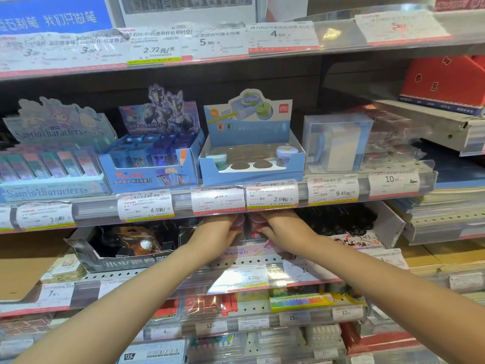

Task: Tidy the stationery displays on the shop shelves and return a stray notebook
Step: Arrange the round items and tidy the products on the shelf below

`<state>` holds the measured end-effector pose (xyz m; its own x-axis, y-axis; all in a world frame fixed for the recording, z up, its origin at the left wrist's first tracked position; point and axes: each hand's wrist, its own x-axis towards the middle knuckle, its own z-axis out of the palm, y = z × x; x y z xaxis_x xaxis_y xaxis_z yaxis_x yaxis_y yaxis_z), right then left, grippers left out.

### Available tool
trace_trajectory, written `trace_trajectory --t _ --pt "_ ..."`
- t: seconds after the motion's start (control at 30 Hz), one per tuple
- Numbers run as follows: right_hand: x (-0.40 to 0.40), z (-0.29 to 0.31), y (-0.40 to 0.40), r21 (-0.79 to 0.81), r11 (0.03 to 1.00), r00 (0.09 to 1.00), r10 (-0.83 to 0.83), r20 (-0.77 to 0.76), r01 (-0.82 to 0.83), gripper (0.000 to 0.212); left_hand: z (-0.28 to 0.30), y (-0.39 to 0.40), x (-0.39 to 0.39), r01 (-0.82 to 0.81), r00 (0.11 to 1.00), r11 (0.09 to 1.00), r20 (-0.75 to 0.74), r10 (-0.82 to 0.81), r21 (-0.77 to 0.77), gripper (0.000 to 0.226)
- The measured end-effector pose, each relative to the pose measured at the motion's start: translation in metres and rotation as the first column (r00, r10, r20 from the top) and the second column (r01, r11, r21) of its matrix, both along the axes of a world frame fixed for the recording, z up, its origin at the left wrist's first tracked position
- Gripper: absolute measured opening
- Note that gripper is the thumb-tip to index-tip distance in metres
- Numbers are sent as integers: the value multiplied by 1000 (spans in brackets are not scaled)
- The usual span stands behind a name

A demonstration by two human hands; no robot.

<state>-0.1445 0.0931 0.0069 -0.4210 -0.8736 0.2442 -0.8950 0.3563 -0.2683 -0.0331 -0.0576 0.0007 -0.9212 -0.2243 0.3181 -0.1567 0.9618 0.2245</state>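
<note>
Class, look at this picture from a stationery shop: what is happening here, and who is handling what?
A person reaches both bare hands under the price-tag rail of a middle shelf. The left hand and right hand meet on a small display box on the shelf below; what the fingers grip is hidden. Above, the pale blue sharpener tray stands nearly empty, with one sharpener at each end. No notebook is in either hand.
</note>
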Motion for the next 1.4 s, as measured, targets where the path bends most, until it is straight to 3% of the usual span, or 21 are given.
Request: trace_trajectory --t 0.2,0.4,0.63,0.8,1.17,1.4 --pt "2 -1 -3 52 998 999 -23 -38 25 30 -2 1 -4 1 999 1000 47 -2 15 15" --pt "4 -1 -3 29 999 999 -33 -38 34 31 -3 1 -3 -22 1000 999 5 21 36 20" --pt "11 0 -5 -56 993 995 -97 31 99 30 -4 4 -1 -36 999 999 -30 37 36 10" --pt "11 1 -6 -37 996 996 -83 14 83 28 -3 4 1 -7 1000 1000 -22 7 26 20" --pt "9 0 0 -70 997 998 -16 -58 12 23 -9 6 8 0 999 975 50 11 -220 40" --pt "8 -3 2 -67 997 997 22 -75 -27 29 -4 12 9 7 999 991 54 1 -137 51"
